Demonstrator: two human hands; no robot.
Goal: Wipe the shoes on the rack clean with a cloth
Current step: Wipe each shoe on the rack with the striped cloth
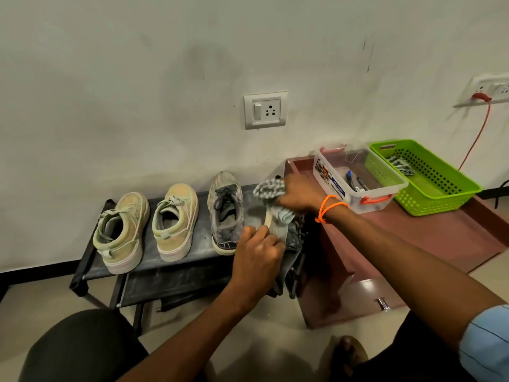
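On the top shelf of a low black shoe rack (110, 267) stand two beige sneakers (121, 232) (175, 221) and a dusty grey sneaker (227, 213), toes to the wall. At the rack's right end a second grey shoe (278, 230) is tipped on its side, mostly hidden. My left hand (259, 252) grips it from the near side. My right hand (298, 195), with orange bands at the wrist, holds a checked grey-white cloth (268, 188) bunched against the shoe's upper part.
A reddish-brown cabinet (440, 235) stands right of the rack, carrying a clear plastic box (358, 177) with pens and a green basket (424, 177) holding another checked cloth. A wall socket (265, 110) is above the rack. An orange cable hangs at far right. My knees are at the bottom.
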